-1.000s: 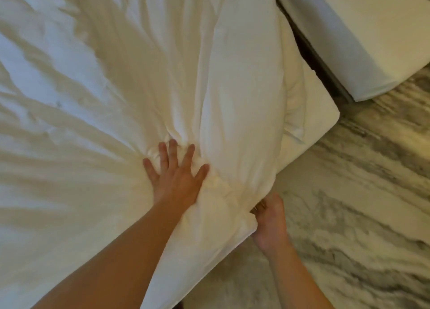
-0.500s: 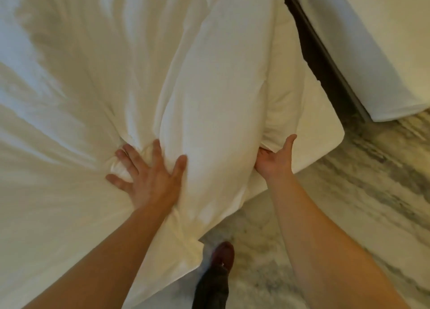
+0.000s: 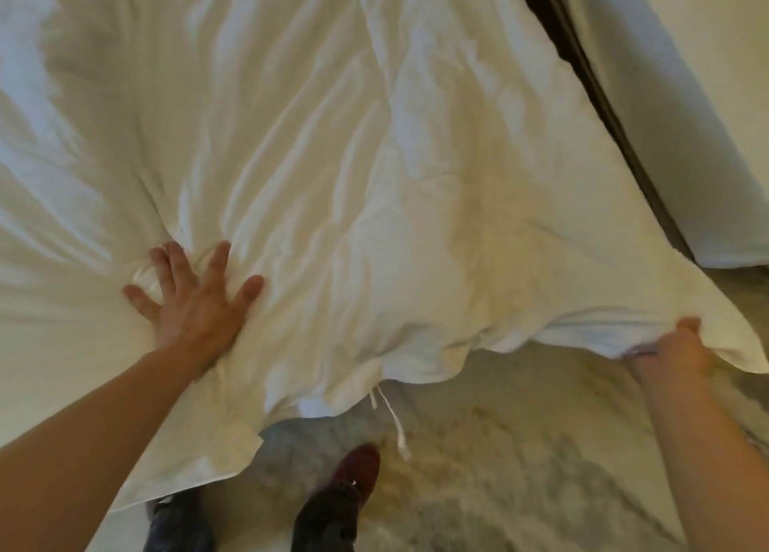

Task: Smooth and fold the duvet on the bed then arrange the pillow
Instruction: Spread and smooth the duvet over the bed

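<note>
A white, wrinkled duvet covers the bed and fills most of the view. My left hand lies flat on it near the bed's edge, fingers spread, pressing the cloth into creases. My right hand grips the duvet's lower right edge, pulled out over the floor, with the cloth bunched over its fingers. A thin white tie string dangles from the duvet's hem between my hands. No pillow is in sight.
A second white bed stands at the right, with a dark gap between it and this one. Marbled stone floor lies below the hem. My shoes stand on it close to the bed's edge.
My right hand has moved from the duvet's folded side to the far right and has taken hold of its edge, spreading the fold out flat. My left hand has stayed pressed on the cloth.
</note>
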